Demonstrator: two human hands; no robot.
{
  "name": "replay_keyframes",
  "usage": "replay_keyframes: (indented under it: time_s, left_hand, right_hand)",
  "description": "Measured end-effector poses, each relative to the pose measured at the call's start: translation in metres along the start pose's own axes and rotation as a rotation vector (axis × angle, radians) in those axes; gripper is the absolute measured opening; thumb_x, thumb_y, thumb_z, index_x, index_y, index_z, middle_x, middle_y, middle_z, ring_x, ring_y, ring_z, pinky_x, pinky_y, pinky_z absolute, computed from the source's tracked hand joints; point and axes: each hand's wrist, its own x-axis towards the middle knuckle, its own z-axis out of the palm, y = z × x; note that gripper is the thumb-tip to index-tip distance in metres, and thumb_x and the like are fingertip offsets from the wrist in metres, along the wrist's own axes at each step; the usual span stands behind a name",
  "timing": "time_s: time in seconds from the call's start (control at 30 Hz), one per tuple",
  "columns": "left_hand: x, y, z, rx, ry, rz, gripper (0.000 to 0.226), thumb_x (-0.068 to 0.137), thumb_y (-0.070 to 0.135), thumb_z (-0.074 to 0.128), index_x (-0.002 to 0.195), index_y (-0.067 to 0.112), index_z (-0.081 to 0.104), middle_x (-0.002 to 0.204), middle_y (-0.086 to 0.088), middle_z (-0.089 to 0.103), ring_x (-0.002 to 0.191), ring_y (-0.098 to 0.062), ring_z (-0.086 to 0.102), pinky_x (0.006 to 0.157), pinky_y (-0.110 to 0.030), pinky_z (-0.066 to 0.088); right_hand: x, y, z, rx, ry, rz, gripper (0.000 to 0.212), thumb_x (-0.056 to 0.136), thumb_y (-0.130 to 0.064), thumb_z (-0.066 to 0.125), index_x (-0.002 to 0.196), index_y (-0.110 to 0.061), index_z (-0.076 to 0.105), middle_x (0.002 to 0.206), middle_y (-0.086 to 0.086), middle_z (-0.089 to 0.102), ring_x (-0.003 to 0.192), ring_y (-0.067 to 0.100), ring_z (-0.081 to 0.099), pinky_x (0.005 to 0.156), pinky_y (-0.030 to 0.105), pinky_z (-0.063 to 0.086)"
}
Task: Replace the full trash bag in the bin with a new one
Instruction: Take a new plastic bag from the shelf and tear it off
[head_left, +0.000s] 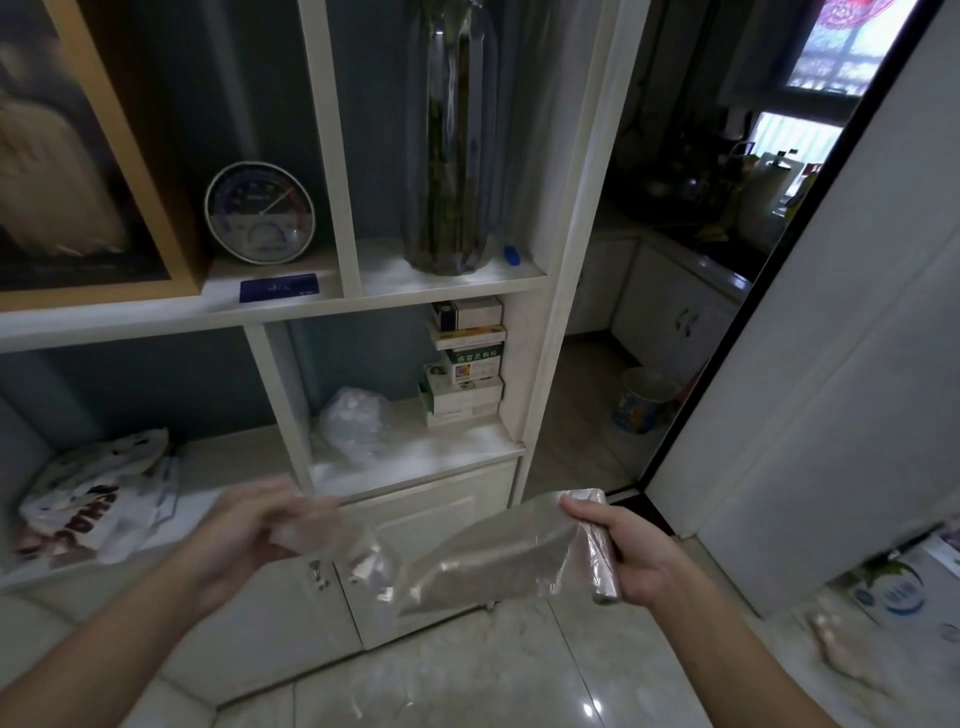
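Observation:
A roll of thin translucent trash bags (601, 551) is gripped in my right hand (636, 558) at the lower right. A sheet of bag film (488, 564) stretches from the roll leftward to my left hand (249, 525), which pinches its loose end; that hand is blurred. Both hands hover in front of the white shelf unit's lower cabinet doors (415, 561). A small bin (641, 397) with a blue pattern stands on the floor in the kitchen doorway, far beyond my right hand.
The white shelf unit (550, 291) holds a round gauge (260, 210), a tall glass vase (449, 140), stacked boxes (465, 364), a crumpled clear bag (353, 421) and a printed bag (98, 499). A white fridge (831, 389) rises on the right. Glossy tile floor (467, 675) lies below.

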Motion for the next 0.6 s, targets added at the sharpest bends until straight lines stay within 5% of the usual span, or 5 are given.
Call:
replay_keyframes:
  time_s: [0.1,0.33,0.43,0.5,0.6]
  left_hand:
    - [0.003,-0.006,0.049,0.017,-0.053,0.057,0.029,0.086,-0.001,0.06,0.059,0.01,0.06,0.104,-0.029,0.071,0.103,-0.034,0.064,0.073,-0.037,0.049]
    - [0.017,-0.034,0.127,0.246,-0.254,0.215,0.025,0.07,0.012,0.059,0.047,0.021,0.051,0.141,0.011,0.052,0.132,-0.002,0.041,0.088,-0.023,0.044]
    - [0.024,-0.045,0.145,0.178,-0.351,0.191,0.025,0.066,0.009,0.057,0.048,0.021,0.044,0.095,0.011,0.071,0.094,0.004,0.062,0.071,-0.026,0.047]
    - [0.025,-0.05,0.15,0.144,-0.356,0.185,0.021,0.057,0.012,0.059,0.047,0.019,0.041,0.053,0.004,0.049,0.052,-0.007,0.046,0.053,-0.026,0.031]
    - [0.027,-0.053,0.15,0.141,-0.258,0.245,0.024,0.057,0.02,0.06,0.049,0.018,0.037,0.05,0.001,0.028,0.049,-0.009,0.025,0.046,-0.026,0.021]
  right_hand:
    - [0.0,0.004,0.011,0.016,-0.045,0.0,0.039,0.078,-0.012,0.073,0.113,0.004,0.067,0.098,0.023,0.071,0.081,0.035,0.071,0.078,0.049,0.058]
    - [-0.002,0.016,0.037,-0.012,-0.177,0.039,0.026,0.083,-0.014,0.07,0.103,0.003,0.071,0.095,0.021,0.072,0.078,0.031,0.072,0.074,0.043,0.06]
    - [0.0,0.021,0.044,-0.023,-0.219,0.044,0.024,0.086,-0.014,0.067,0.102,0.004,0.07,0.094,0.022,0.072,0.078,0.031,0.073,0.072,0.042,0.06]
    - [0.001,0.023,0.046,-0.033,-0.233,0.045,0.027,0.085,-0.015,0.068,0.103,0.004,0.07,0.096,0.022,0.071,0.081,0.03,0.072,0.076,0.042,0.06]
    - [0.002,0.026,0.046,-0.046,-0.224,0.054,0.029,0.08,-0.02,0.072,0.098,0.003,0.072,0.097,0.02,0.071,0.084,0.029,0.071,0.084,0.042,0.058]
